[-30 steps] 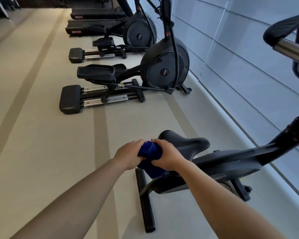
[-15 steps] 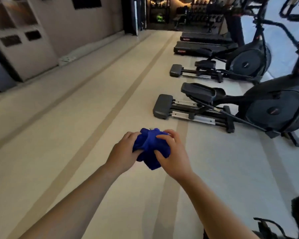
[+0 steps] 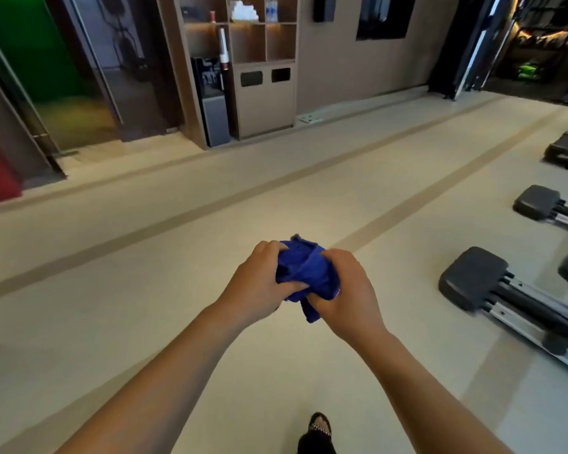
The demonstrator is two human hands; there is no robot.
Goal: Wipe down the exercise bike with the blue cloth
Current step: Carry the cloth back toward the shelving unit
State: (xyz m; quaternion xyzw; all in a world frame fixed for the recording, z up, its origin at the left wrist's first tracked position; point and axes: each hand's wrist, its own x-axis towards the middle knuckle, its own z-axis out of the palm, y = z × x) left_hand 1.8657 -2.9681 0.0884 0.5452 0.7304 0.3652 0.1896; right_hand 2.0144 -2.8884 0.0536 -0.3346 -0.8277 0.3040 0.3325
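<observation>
The blue cloth (image 3: 303,273) is bunched into a ball in front of me, above the beige floor. My left hand (image 3: 254,286) grips its left side and my right hand (image 3: 348,290) grips its right side, with a corner of cloth hanging down between them. The exercise bike is out of view.
Black rear ends of elliptical machines (image 3: 472,278) line the right edge. A wooden shelf unit (image 3: 263,60) and a water dispenser (image 3: 212,103) stand against the far wall, with a glass door at the left. My foot in a black sandal (image 3: 318,434) is at the bottom.
The view has swung left, away from the exercise bike and the window wall, toward the room's far wall. Both hands kept hold of the cloth and lifted off the bike seat.
</observation>
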